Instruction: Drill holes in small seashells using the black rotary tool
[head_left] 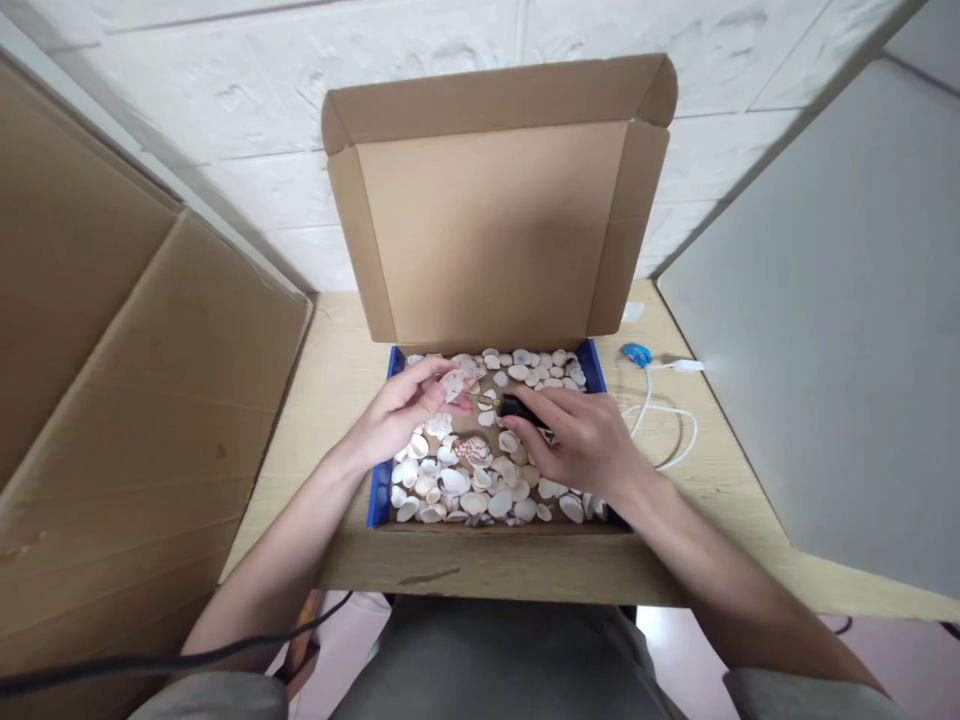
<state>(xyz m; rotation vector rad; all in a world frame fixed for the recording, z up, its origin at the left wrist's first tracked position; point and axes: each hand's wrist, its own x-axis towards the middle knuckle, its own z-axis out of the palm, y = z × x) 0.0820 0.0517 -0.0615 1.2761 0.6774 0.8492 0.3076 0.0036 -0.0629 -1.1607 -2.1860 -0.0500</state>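
Observation:
An open cardboard box with blue sides sits on the wooden table, its bottom covered with several white and brown seashells. My left hand pinches one pale pinkish shell above the box. My right hand is closed round a small black tool whose thin metal tip points at that shell. The tool's rear end is hidden under my fingers.
The box lid stands upright against the white wall. Large cardboard sheets lean at the left. A grey panel closes the right side. A white cable with a blue piece lies on the table right of the box.

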